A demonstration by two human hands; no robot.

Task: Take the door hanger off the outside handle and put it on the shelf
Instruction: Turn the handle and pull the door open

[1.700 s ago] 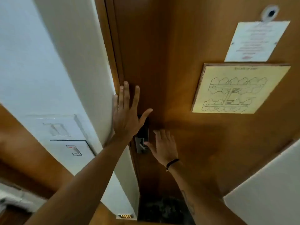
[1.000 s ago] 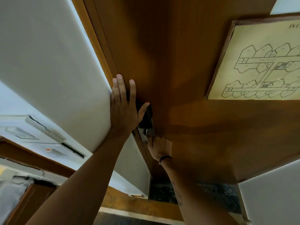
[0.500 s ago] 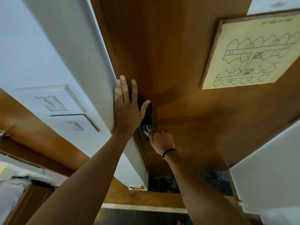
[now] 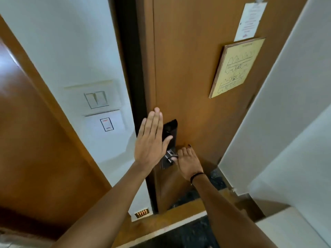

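I face the inside of a brown wooden door (image 4: 193, 68) that stands slightly ajar, with a dark gap (image 4: 130, 68) along its left edge. My right hand (image 4: 188, 162) is closed around the metal inside handle (image 4: 170, 156), which sits below a black lock plate (image 4: 170, 130). My left hand (image 4: 151, 140) is flat with fingers together, held against the door's edge in front of the lock. The door hanger, the outside handle and the shelf are out of sight.
A yellow floor-plan plaque (image 4: 236, 67) and a white notice (image 4: 249, 20) hang on the door. Light switches (image 4: 97, 100) and a card slot (image 4: 107, 124) are on the white wall to the left. A white wall (image 4: 286, 104) stands close on the right. Dark floor (image 4: 188, 231) lies below.
The door has come away from its frame and a dark gap shows on the left. My view has tipped back to level. My left hand has slid along the door's edge.
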